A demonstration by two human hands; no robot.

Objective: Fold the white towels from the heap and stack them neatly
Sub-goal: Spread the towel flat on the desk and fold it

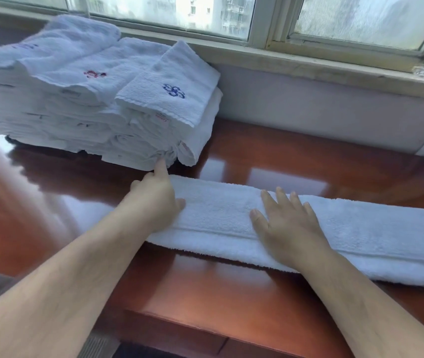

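Observation:
A white towel (355, 236), folded into a long narrow strip, lies across the glossy wooden table (231, 293) from the middle to the right edge of view. My left hand (158, 200) grips the strip's left end, thumb on top and the other fingers tucked under it, with the index finger pointing up toward the stack. My right hand (287, 226) lies flat on the strip with fingers spread, a little right of the left hand. A stack of folded white towels (84, 104) with blue and red embroidery stands at the back left.
A window sill (309, 71) and padded wall panel run along the table's far side. The table's front edge (180, 329) is close below my forearms. Bare tabletop shows between the stack and the strip, and at the left.

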